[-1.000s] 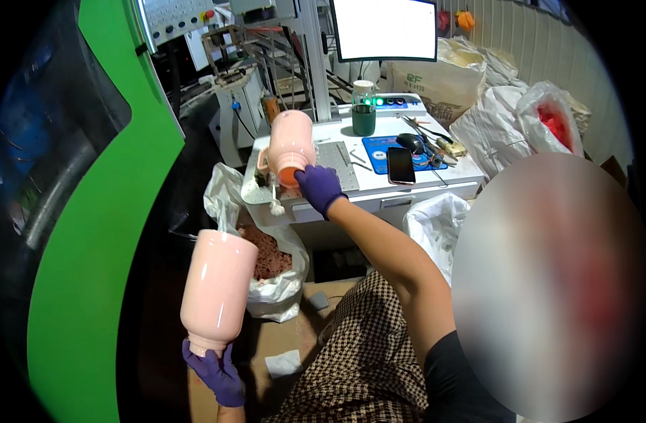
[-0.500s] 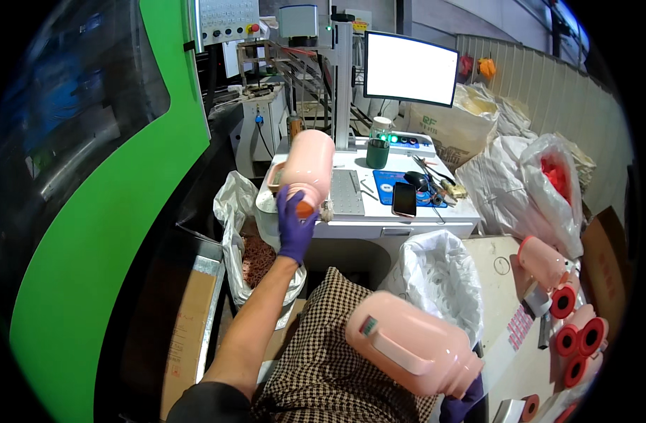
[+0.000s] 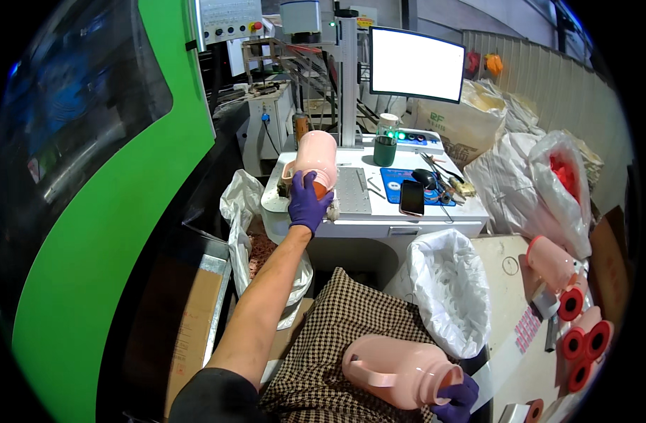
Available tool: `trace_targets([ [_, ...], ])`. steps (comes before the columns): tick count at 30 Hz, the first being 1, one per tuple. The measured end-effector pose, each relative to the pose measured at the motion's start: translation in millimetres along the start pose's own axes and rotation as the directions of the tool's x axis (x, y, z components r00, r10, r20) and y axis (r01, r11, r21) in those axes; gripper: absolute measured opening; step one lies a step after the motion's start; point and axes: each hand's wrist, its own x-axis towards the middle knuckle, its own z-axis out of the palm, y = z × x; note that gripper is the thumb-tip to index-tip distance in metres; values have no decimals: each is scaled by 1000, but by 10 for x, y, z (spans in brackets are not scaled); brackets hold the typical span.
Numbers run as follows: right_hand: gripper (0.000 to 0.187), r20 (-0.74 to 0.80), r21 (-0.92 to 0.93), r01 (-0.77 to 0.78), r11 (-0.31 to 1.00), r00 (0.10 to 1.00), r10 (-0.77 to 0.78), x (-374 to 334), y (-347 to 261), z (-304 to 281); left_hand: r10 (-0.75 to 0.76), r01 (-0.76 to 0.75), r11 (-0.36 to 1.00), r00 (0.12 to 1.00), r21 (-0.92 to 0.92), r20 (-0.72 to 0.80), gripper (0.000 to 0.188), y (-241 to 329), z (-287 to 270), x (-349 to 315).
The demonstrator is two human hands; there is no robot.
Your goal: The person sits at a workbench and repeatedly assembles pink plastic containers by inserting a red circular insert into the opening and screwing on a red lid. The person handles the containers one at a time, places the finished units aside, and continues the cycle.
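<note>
Both hands (image 3: 309,204) apart, left outstretched

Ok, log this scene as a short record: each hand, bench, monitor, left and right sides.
Left hand: gripping a pink jug at its neck end
Right hand: gripping a second pink jug at its open mouth, jug tipped sideways
White bench: holds phone, dark mouse, white-capped bottle
Monitor: lit white
Left side: green machine panel
Right side: pink parts with red ends
</note>
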Motion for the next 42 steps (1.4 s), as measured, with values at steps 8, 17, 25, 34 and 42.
trace_targets([
  [8, 32, 98, -130, -193, 973, 974, 206, 345, -87, 213, 471, 71, 639, 751, -766, 463, 73, 1581, -1069, -1095],
  [17, 56, 16, 158, -148, 976, 989, 147, 219, -449, -94, 666, -71, 690, 451, -720, 594, 79, 2055, -1511, -1854],
  [25, 25, -794, -467, -733, 495, 594, 131, -2217, -70, -2407, 595, -106, 787, 393, -608, 701, 49, 1393, -1211, -1727],
  [34, 43, -905, 287, -878, 383, -380, -192, -5278, -299, -3978, 347, 213, 802, 595, -558, 725, 39, 744, -771, -2143],
  [42, 72, -805, 496, -726, 477, -590, -61, -6389, 242, -4234, 304, 204, 797, 678, -569, 669, 23, 1308, -1066, -2127],
])
